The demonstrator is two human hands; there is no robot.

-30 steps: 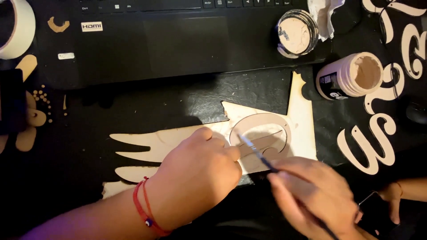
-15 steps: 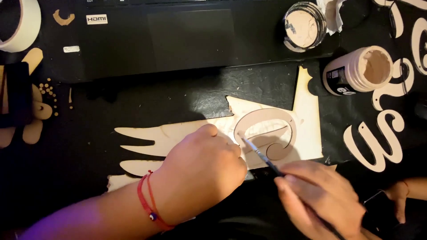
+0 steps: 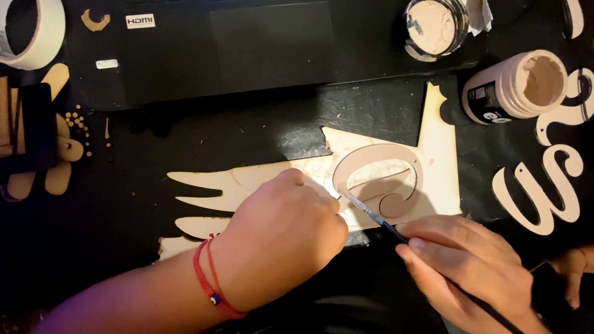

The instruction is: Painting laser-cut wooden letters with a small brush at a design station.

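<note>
head view: right hand [image 3: 473,272] grips a thin brush [image 3: 377,221] touching the curled wooden piece [image 3: 378,179]; left hand [image 3: 288,238], fingers closed, presses the wing-shaped cutout [image 3: 247,182].

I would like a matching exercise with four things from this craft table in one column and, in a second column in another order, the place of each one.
Things:
1. thin paintbrush
2. open paint bottle
3. roll of tape
4. red string bracelet

Places:
A. top left corner of the picture
B. around the left wrist
C. lying on its side at the upper right
D. in the right hand, tip on the curled wooden piece

Pairs: 1-D, 2-C, 3-A, 4-B
</note>
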